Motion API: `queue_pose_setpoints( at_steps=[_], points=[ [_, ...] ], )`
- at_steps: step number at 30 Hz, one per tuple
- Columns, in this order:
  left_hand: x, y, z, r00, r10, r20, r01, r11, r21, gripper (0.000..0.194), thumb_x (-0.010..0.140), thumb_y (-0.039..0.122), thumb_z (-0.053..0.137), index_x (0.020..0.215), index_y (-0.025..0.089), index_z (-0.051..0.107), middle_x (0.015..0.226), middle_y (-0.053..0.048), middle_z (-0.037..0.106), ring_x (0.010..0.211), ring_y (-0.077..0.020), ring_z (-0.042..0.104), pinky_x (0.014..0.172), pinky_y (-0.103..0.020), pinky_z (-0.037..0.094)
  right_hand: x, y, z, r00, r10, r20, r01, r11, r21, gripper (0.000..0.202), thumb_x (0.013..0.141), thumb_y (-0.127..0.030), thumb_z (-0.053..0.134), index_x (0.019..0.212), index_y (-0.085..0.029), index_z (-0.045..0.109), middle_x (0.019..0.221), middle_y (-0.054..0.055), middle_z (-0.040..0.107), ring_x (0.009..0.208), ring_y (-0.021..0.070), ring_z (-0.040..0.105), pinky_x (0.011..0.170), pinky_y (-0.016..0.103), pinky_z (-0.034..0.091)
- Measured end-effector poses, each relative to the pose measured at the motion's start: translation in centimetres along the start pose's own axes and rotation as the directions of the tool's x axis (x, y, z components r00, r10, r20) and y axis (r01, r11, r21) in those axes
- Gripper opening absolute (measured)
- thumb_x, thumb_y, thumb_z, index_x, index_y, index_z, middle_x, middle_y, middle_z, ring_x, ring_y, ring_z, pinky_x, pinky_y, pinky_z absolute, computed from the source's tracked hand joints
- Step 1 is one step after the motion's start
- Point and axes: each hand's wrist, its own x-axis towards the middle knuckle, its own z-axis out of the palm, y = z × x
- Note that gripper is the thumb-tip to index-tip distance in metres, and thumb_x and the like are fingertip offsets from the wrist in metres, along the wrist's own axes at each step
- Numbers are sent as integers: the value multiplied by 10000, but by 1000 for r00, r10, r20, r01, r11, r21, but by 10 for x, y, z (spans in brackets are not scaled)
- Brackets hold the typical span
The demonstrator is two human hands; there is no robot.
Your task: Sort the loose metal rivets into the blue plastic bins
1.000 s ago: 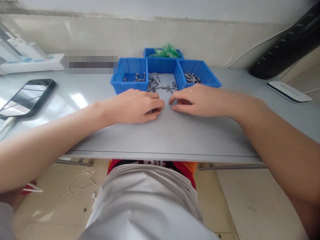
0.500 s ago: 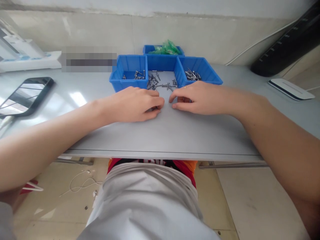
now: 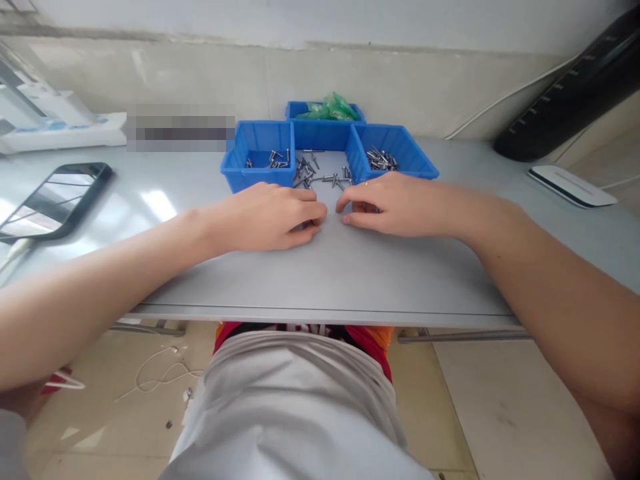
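Observation:
My left hand (image 3: 273, 217) rests on the grey table, fingers loosely curled and the thumb a little apart from them; nothing shows in it. Facing it across a small gap is my right hand (image 3: 400, 205), its thumb and bent fingers apart and no object visible between them. Just beyond both hands, several loose metal pop rivets (image 3: 330, 179) lie on the table between two blue bins. The left blue bin (image 3: 257, 179) holds a few similar rivets, and the right blue bin (image 3: 415, 150) has a larger heap. My hands hide part of the space directly beneath them.
A third blue bin (image 3: 323, 137) with green plastic packets (image 3: 333, 107) stands behind, against the wall. At left are a phone (image 3: 55, 200) and a white power strip (image 3: 107, 130). A white flat device (image 3: 570, 187) and a black cylinder (image 3: 545, 100) are at right.
The view has tilted slightly, so the bins and table sit a little lower in the picture. Both hands keep nearly the same pose and place.

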Motion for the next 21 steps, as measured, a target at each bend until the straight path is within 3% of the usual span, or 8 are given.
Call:
queue_pose_setpoints(
  at_steps=[21],
  points=[
    [0,2,-2,1000,-4,11,4,1000,-12,272,925,322,382,1006,206,614,937,-36,635,676,-125,580,572,-232,363,2,4,4,1000,-10,-10,10,1000,-21,264,880,-370,405,966,-256,628,847,9,665,694,166,561,584,278,312]
  ],
)
